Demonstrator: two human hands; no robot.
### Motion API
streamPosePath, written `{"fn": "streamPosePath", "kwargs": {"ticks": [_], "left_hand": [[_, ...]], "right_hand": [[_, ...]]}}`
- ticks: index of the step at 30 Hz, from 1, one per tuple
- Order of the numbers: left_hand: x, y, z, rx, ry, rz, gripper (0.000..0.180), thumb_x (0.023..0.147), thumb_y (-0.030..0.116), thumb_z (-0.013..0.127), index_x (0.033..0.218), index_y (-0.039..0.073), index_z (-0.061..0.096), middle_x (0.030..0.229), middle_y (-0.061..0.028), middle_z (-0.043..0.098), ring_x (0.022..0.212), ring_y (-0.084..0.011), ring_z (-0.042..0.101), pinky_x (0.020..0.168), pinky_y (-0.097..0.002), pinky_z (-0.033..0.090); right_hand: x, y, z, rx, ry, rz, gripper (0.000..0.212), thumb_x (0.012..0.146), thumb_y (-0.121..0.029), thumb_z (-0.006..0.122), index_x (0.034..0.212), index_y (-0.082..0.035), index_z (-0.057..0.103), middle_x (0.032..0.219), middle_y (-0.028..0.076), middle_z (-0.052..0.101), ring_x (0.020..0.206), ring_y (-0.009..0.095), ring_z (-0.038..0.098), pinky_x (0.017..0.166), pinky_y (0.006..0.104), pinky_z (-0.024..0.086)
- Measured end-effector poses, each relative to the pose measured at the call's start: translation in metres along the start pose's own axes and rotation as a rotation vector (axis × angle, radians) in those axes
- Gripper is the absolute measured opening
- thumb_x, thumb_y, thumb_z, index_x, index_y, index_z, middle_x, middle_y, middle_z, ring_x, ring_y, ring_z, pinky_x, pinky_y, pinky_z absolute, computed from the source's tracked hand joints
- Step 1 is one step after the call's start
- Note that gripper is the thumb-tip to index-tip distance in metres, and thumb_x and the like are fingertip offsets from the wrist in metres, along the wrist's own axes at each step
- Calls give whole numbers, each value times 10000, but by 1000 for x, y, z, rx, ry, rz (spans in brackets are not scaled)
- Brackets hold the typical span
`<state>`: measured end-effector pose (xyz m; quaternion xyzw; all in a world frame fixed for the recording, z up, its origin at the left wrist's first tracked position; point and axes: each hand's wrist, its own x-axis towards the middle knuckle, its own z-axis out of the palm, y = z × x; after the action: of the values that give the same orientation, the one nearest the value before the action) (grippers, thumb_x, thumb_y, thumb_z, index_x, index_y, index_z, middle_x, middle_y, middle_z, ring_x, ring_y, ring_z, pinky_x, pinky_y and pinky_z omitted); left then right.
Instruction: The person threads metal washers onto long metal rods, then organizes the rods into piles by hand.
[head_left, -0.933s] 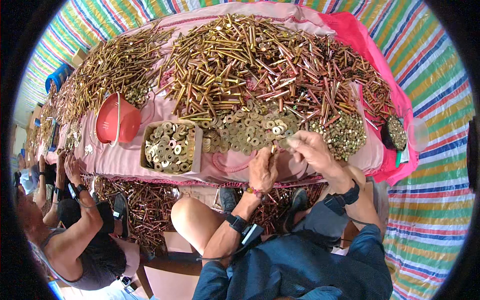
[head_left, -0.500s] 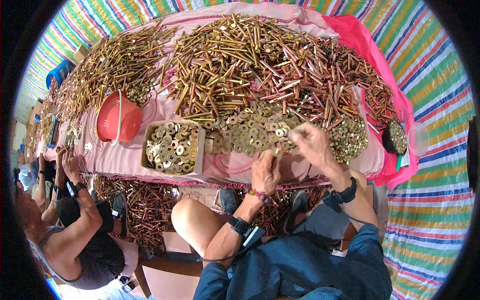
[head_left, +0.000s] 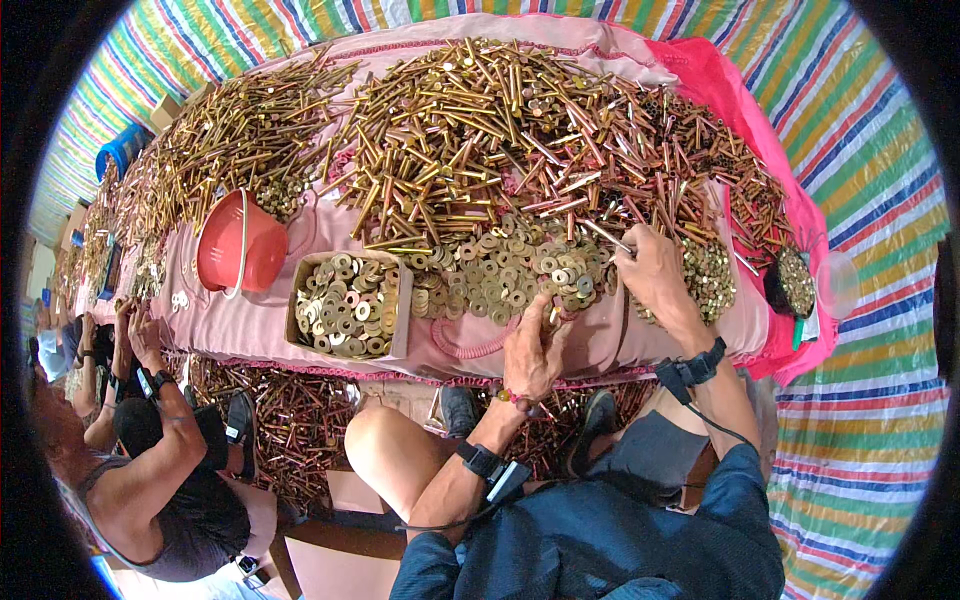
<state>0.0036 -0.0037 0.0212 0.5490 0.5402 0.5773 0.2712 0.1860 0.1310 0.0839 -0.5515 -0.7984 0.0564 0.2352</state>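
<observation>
My right hand [head_left: 657, 272] is closed in a pinch on a silvery bolt [head_left: 603, 236], which slants up and left over the edge of the washer heap. My left hand [head_left: 533, 350] is at the near edge of the brass-coloured washers [head_left: 490, 272], its fingertips touching them. A small brass-coloured piece shows between its thumb and fingers, too small to name. Behind both hands lies a big heap of long brass and copper-coloured bolts [head_left: 440, 150]. Right of my right hand is a pile of small brass nuts [head_left: 708, 285].
An open box of washers [head_left: 402, 310] stands left of my left hand, with a red bucket [head_left: 240, 262] beyond it. A dark bowl of nuts [head_left: 790, 285] and a clear tub [head_left: 838, 282] are at the right. Another person [head_left: 150, 480] works at the left. More bolts [head_left: 290, 425] lie below the table edge.
My right hand has come down and right from above the washers and now holds a bolt. My left hand has shifted slightly, its fingers reaching into the washers.
</observation>
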Motion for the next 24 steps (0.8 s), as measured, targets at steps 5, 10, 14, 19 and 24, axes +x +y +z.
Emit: {"fn": "streamPosePath", "kwargs": {"ticks": [5, 10, 14, 19, 24], "left_hand": [[-1, -12, 1, 43, 24, 105, 336, 940, 121, 652, 1246, 10, 570, 935, -189, 661, 780, -355, 649, 669, -424, 515], [-1, -14, 1, 83, -37, 69, 286, 963, 157, 633, 1199, -1, 604, 921, -183, 635, 807, -351, 634, 696, -421, 508], [-3, -11, 1, 87, -23, 42, 240, 975, 171, 616, 1171, 34, 639, 883, -135, 634, 790, -289, 625, 704, -386, 502], [-3, -11, 0, 91, -31, 37, 226, 975, 166, 614, 1156, 32, 638, 882, -136, 633, 785, -303, 621, 697, -401, 497], [-2, -11, 0, 96, -55, 68, 279, 956, 144, 617, 1203, 14, 616, 907, -179, 615, 794, -359, 626, 690, -429, 503]], "right_hand": [[-7, -11, -31, 502, -38, 162, 238, 902, -198, 694, 1026, 5, 676, 805, 48, 682, 629, 77, 586, 542, 251, 471], [-13, -36, -63, 877, -185, 241, 238, 943, -232, 676, 1032, -12, 679, 765, 6, 637, 632, 63, 586, 552, 217, 461], [-15, -62, -65, 937, -275, 196, 231, 946, -219, 678, 1027, -3, 684, 795, 9, 652, 638, 61, 583, 565, 217, 470], [-15, -79, -48, 709, -234, 25, 170, 922, -163, 686, 991, -8, 699, 799, 31, 658, 659, 88, 595, 592, 272, 487], [-14, -92, -41, 580, -84, -392, 205, 818, -126, 770, 978, -21, 696, 881, 118, 657, 788, 247, 664, 682, 328, 525]]}}
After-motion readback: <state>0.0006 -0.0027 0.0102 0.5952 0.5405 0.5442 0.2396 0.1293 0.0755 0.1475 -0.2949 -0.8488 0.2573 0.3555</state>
